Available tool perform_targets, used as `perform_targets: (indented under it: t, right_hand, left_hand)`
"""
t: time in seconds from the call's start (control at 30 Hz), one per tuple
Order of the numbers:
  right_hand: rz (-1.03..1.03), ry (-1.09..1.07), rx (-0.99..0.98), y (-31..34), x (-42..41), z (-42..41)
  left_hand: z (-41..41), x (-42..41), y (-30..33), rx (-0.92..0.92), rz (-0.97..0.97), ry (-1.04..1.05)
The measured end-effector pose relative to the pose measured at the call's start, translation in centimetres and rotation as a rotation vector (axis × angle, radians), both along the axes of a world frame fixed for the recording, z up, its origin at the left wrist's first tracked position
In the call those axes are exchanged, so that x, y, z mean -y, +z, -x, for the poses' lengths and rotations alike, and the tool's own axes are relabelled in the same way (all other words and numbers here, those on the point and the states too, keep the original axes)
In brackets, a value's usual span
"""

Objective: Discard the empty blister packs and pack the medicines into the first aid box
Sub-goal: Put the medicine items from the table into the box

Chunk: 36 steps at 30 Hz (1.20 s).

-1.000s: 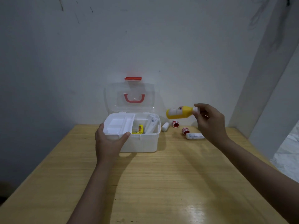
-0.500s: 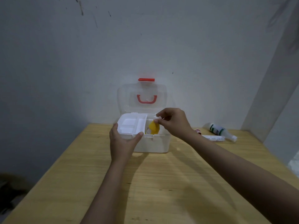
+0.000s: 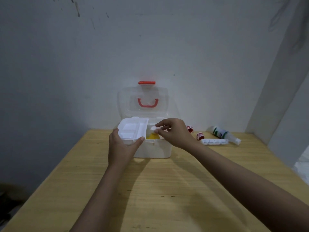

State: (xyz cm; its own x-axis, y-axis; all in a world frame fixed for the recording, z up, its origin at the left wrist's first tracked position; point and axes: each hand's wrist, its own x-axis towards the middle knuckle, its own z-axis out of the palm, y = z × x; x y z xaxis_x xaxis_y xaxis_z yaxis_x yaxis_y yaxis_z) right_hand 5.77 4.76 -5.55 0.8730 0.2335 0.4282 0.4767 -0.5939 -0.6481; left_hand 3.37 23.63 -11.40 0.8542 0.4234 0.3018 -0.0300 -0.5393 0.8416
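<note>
From the head camera, the yellow bottle now sits lower inside the open first aid box than half a second ago, only its top showing. The right hand pinches its white cap; the left hand still grips the box's tray. Other medicine bottles lie on the table, right of the box.

The first aid box is white, with a clear lid that has a red handle and a red latch. Inside shows a yellow bottle with a white cap. The table is light wood with grain lines. Two small containers are red and white, and a white bottle has a green label.
</note>
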Motion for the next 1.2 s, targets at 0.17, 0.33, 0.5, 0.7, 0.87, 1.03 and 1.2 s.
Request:
perform_targets:
  t: [0.17, 0.33, 0.5, 0.7, 0.87, 1.03, 1.2]
  right_hand:
    - [-0.126, -0.236, 0.094, -2.5, 6.3, 1.1]
    - [-0.048, -0.700, 0.125, -5.8, 15.7, 0.5]
    - [-0.031, -0.932, -0.055, -8.5, 20.5, -0.2]
    - [-0.059, -0.899, -0.104, -8.9, 21.2, -1.4]
    - [-0.099, -0.885, -0.058, -8.7, 21.1, -1.5]
    - [-0.355, -0.902, 0.028, -7.5, 20.4, -0.8]
    - [-0.542, -0.799, 0.127, -5.0, 19.1, 0.5]
  left_hand:
    - [-0.4, -1.0, 0.3, -0.085, -0.242, -0.019]
    - [-1.6, -2.1, 0.8, -0.057, -0.295, -0.089]
    - [-1.6, -2.2, 0.4, 0.022, -0.225, -0.137]
    - [-1.6, -1.7, 0.1, 0.097, -0.119, -0.116]
    - [-1.8, -1.9, -0.2, 0.104, -0.108, -0.111]
    - [-1.7, -1.7, -0.1, 0.108, -0.095, -0.107]
    - [-1.5, -1.6, 0.0, 0.118, -0.086, -0.114]
